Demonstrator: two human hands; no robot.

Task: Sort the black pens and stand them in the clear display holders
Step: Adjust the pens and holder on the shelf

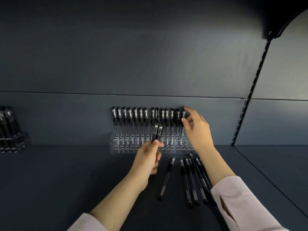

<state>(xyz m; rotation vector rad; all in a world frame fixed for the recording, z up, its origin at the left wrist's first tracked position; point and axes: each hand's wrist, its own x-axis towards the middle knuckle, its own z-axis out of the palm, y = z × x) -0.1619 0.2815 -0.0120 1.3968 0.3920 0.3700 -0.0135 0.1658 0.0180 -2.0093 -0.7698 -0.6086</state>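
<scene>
Head view: the left hand [148, 157] grips two pens [158, 132] upright, near the clear holder [126, 150]; the right hand [198, 130] pinches the end pen [183, 115] at the far row's right; a careless nudge could topple neighbours; loose pens [191, 177] lie near-right.

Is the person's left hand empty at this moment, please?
No, the left hand grips two black pens, held upright in front of the clear holder.
</scene>
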